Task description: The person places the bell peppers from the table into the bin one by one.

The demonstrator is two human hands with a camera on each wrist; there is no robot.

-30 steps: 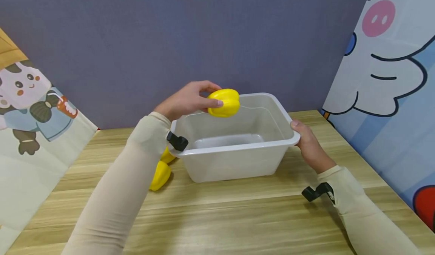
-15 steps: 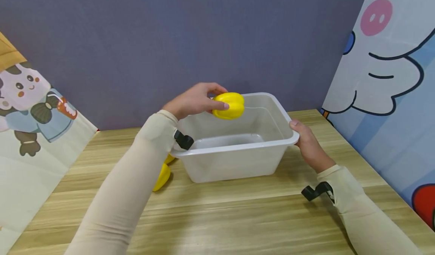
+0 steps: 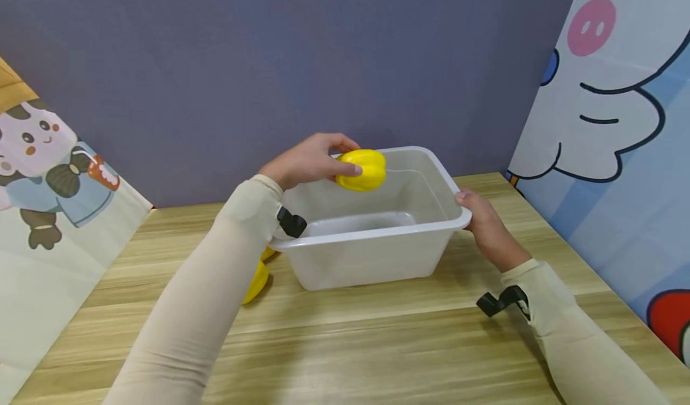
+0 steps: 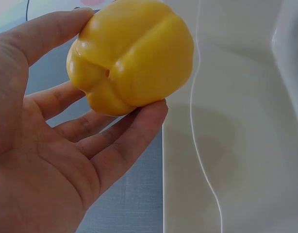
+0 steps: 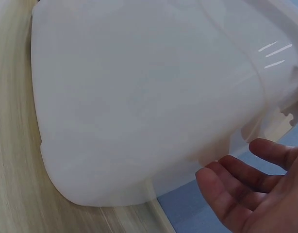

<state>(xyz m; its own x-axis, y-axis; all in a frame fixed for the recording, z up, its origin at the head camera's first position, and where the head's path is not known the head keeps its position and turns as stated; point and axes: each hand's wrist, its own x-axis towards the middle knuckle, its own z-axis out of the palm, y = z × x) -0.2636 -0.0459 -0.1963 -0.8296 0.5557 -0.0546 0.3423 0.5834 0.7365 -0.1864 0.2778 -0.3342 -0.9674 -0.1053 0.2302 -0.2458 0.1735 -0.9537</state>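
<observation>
Pinches a yellow pepper [image 3: 366, 170] with the left hand [image 3: 307, 162], over the box [image 3: 366, 258], near its 12 o'clock edge. Leaves open room below, down to the box's floor. Grips the box's 3 o'clock edge with the right hand [image 3: 487, 231]. Sees bits of two more peppers [image 3: 257, 284] on the table [image 3: 377, 345] at 8 o'clock, by the box and left sleeve [image 3: 210, 285].

Tbl [image 3: 377, 357]: lt wood-grain top, streaks approx side to side. White plastic bin [image 3: 372, 258] stands on it twd the back, open side up. Nr yellow pepper [image 3: 257, 282] lies L of bin, apart from it; far yellow pepper [image 3: 267, 253] close by bin's L end, contact unclear. Both partly hidden.
</observation>
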